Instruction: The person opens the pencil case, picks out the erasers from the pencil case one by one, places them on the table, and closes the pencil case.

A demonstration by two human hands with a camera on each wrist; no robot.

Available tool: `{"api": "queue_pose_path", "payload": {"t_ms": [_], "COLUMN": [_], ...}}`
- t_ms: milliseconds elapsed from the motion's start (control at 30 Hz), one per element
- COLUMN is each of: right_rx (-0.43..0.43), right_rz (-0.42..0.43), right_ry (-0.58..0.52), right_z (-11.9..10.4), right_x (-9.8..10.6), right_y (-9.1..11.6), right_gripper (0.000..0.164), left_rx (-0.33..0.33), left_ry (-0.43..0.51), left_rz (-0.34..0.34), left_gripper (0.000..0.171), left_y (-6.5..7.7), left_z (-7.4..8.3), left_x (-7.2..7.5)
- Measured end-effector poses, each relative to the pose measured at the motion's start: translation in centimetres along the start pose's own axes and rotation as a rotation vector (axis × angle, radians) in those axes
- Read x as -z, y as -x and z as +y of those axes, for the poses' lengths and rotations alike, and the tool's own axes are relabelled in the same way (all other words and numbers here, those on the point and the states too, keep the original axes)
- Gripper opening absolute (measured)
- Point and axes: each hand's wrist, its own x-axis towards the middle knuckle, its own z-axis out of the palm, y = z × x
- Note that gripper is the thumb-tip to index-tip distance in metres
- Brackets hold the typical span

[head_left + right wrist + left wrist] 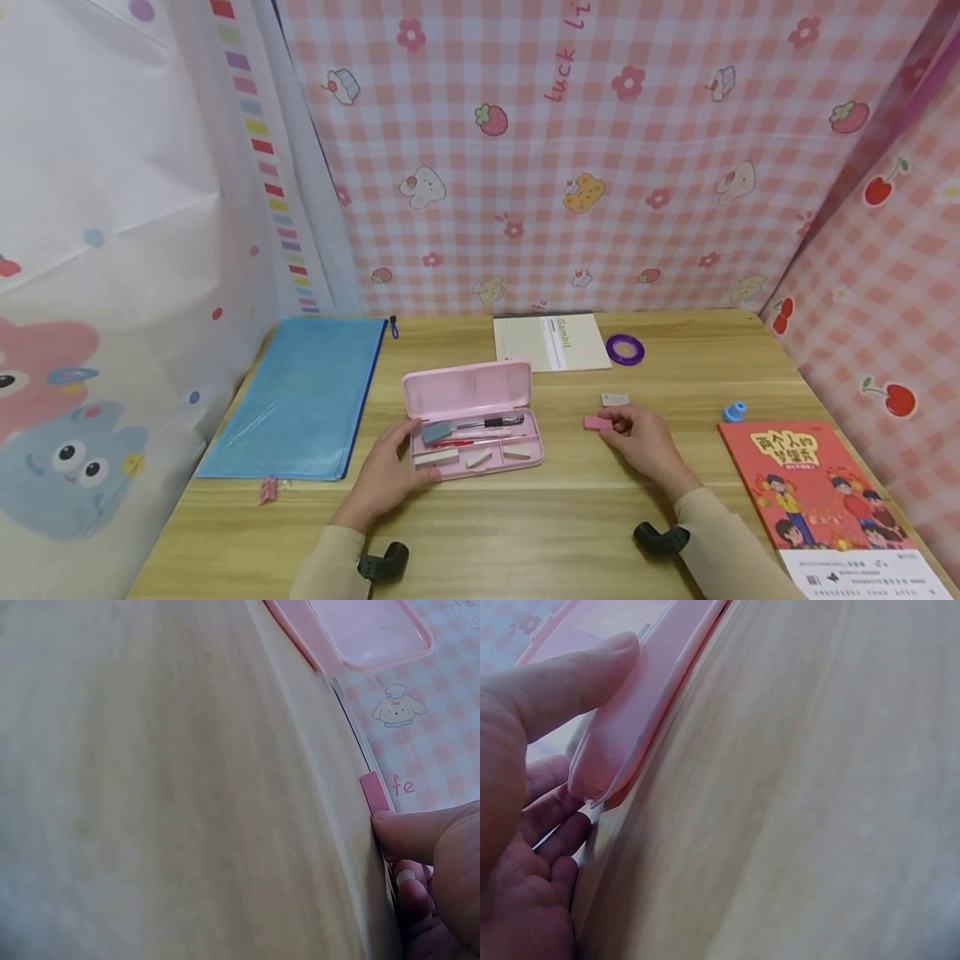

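Note:
My left hand (386, 475) holds the left end of a pink pencil case (468, 390), thumb along its front wall (652, 697) and the other fingers around the end. The lid stands open. Inside lie a blue-grey eraser (438, 432), a black pen (506, 422), a red pen (456, 444) and several whitish blocks (517, 452). To the right of the case, my right hand (647, 440) pinches a small pink eraser (597, 423) between thumb and fingers, low over the table. Just behind those fingers lies a small white-and-grey block (615, 399).
At the left lies a blue zip folder (300, 400), with a small pink item (267, 490) by its front edge. A notepad (585, 342) and a purple tape ring (625, 350) lie at the back. On the right are a light-blue object (735, 411) and a red book (825, 492).

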Motion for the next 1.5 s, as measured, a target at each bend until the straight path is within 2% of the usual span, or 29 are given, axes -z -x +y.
{"api": "queue_pose_path", "payload": {"t_ms": [600,967,1067,1167,1267,1333,1500], "right_rx": [-0.002,-0.104,-0.077,-0.017,0.068,0.117,0.212], "right_rz": [0.006,-0.032,0.000,0.035,0.019,-0.022,-0.187], "right_ry": [0.005,-0.097,-0.108,-0.096,-0.085,-0.071,-0.070], "right_z": [0.1,0.3,0.0,-1.7,-4.5,-6.6,-11.5], "right_x": [-0.1,0.4,0.4,0.2,-0.5,-1.5,-5.0], "right_y": [0.1,0.0,0.0,-0.1,-0.5,-0.8,-1.8], "right_gripper": [0.020,0.027,0.036,0.038,0.034,0.030,0.030], "left_rx": [-0.003,-0.003,0.004,0.012,0.014,0.012,0.018], "left_ry": [-0.012,0.025,0.020,0.015,0.015,0.016,0.020], "left_rz": [0.007,-0.003,-0.008,-0.007,-0.003,0.000,-0.008], "left_gripper": [0.093,0.091,0.091,0.091,0.091,0.091,0.091], "left_y": [0.1,0.2,0.3,0.3,0.3,0.3,0.1], "left_z": [0.0,0.3,0.2,0.2,0.3,0.3,0.3], "left_x": [0.0,0.1,0.1,0.2,0.3,0.3,0.2]}}
